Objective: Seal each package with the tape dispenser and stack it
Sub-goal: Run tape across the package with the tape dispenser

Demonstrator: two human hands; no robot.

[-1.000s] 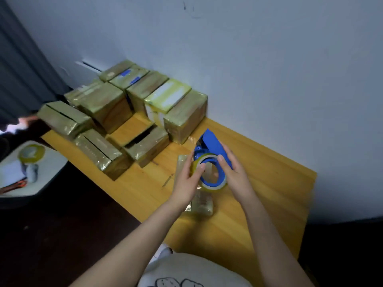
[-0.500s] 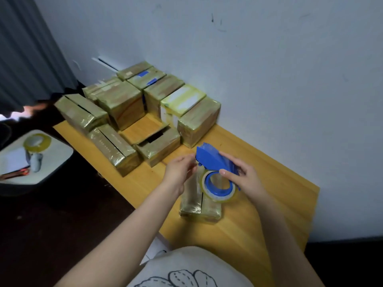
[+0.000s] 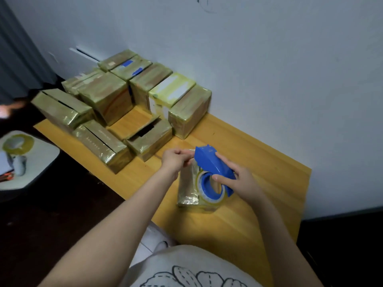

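Note:
My right hand [image 3: 240, 181] grips the blue tape dispenser [image 3: 213, 164], which carries a roll of clear tape, just above a small tape-wrapped package [image 3: 187, 187] lying on the wooden table [image 3: 259, 162]. The thumb sits inside the roll's core. My left hand [image 3: 176, 159] is at the dispenser's front end with its fingertips pinched together there, apparently on the tape end; the tape itself is too clear to see. Part of the package is hidden behind the dispenser.
Several tape-wrapped packages [image 3: 107, 96] are grouped at the table's far left against the white wall; three nearer ones [image 3: 149, 137] have open top slits. A white stool [image 3: 31, 162] at the left holds a tape roll [image 3: 17, 142]. The table's right part is bare wood.
The dispenser has tilted so its blue body points up-left. My left hand moved from the roll's side to the front end. The view shifted slightly.

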